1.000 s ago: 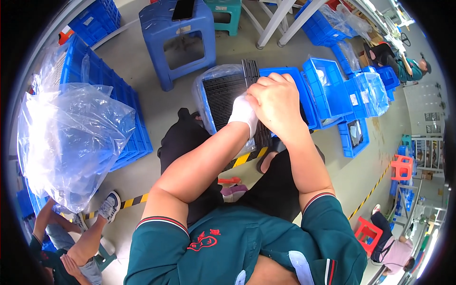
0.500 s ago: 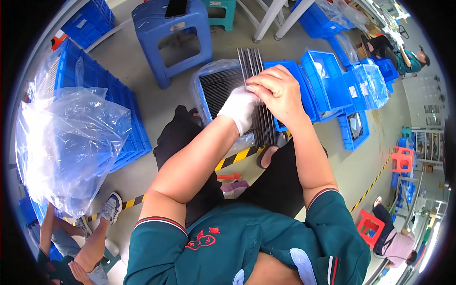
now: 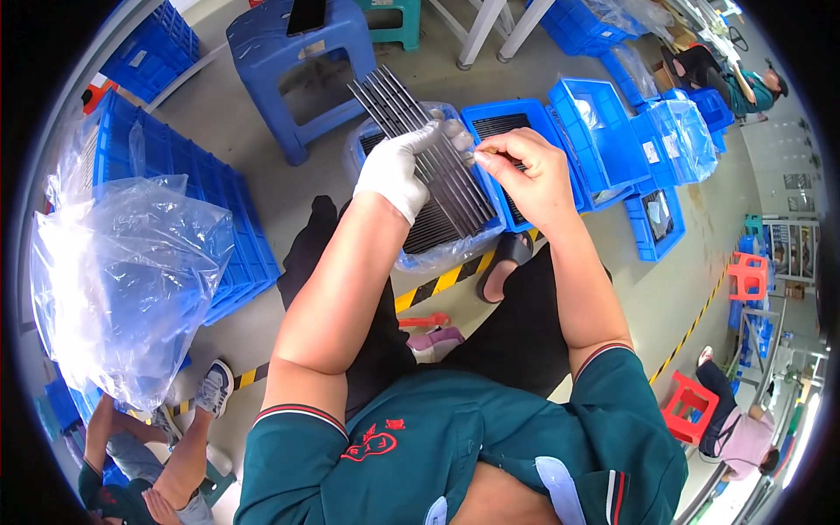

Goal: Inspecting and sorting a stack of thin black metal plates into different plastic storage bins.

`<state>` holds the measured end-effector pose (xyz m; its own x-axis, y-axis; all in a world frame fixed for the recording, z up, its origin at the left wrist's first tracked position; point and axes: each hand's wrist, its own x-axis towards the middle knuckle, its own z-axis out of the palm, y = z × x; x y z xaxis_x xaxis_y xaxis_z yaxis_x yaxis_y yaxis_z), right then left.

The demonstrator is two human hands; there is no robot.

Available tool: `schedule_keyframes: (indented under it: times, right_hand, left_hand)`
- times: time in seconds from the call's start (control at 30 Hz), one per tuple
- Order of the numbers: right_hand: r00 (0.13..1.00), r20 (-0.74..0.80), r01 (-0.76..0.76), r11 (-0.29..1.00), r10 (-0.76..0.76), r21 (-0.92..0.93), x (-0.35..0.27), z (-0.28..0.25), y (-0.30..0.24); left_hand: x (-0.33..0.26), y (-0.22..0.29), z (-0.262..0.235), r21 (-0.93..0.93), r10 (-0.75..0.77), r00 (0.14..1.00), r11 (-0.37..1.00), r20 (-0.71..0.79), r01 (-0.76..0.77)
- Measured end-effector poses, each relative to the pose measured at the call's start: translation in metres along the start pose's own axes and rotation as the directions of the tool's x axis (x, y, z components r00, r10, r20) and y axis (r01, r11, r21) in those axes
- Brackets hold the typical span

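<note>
My left hand (image 3: 395, 172), in a white glove, is closed around a bundle of thin dark metal rods (image 3: 453, 188). The bundle slants from upper left to lower right, over a plastic-lined crate (image 3: 470, 248) packed with similar rods. My right hand (image 3: 541, 178) is bare and has come just right of the bundle. Its thumb and fingertips are pinched together; whatever they hold, if anything, is too small to make out. Below that hand stands a blue bin (image 3: 475, 112) with more dark rods in it.
A blue stool (image 3: 302, 52) carries a dark phone-like slab (image 3: 308, 15). Stacked blue crates (image 3: 188, 179) under clear plastic (image 3: 131, 271) rise at left. More blue bins (image 3: 604, 140) stand at right. A seated person (image 3: 144, 472) is at lower left; others are farther right.
My hands have parted: the left moved left with the rods, which tilted from nearly upright to slanting. The right came off the rods and moved slightly right.
</note>
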<state>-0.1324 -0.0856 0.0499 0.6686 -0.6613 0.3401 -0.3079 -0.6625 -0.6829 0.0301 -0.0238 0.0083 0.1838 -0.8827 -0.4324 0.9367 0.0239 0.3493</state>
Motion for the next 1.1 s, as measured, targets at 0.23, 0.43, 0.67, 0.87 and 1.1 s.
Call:
schedule_keyframes:
  times: [0.23,0.43,0.67,0.87,1.1]
  right_hand:
    - [0.997,-0.028,0.064,0.997,-0.066,-0.043,0.004,0.006,-0.001]
    - [0.985,-0.066,0.152,0.982,-0.160,-0.113,0.006,0.010,0.002]
    - [0.936,0.014,0.328,0.855,-0.353,-0.402,0.008,0.013,-0.010]
    - [0.934,0.006,0.327,0.850,-0.356,-0.413,0.007,0.017,-0.006]
    - [0.929,0.030,0.342,0.828,-0.368,-0.444,0.007,0.019,-0.004]
  left_hand:
    - [-0.005,0.001,0.004,-0.002,-0.010,0.998,1.000,-0.055,0.010]
    - [-0.007,0.001,0.007,0.074,-0.013,0.997,0.997,-0.071,0.018]
    - [0.000,-0.003,-0.003,0.105,0.067,0.997,0.992,-0.026,-0.064]
    - [0.001,-0.005,-0.004,0.056,0.009,0.996,0.998,-0.083,-0.005]
    - [0.003,-0.005,-0.008,0.006,-0.062,0.995,0.998,-0.075,0.062]
